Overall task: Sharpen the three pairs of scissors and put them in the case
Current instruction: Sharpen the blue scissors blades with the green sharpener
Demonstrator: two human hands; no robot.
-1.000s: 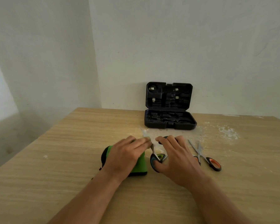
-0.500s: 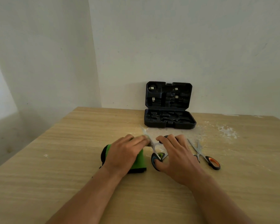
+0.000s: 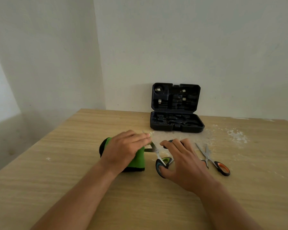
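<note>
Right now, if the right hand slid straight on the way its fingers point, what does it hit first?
The right hand points up-left across the table. First in line is probably bare tabletop, then the front-left corner of the open black case. Depth is unclear, so it may pass just left of the case.

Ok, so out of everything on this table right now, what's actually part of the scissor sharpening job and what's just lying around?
Part of the job:
- green sharpener, under the left hand
- green-handled scissors, blades open at the sharpener, handles at the right hand
- orange-handled scissors, lying to the right
- open black case at the wall

Just lying about:
- white dust patch on the table
</note>
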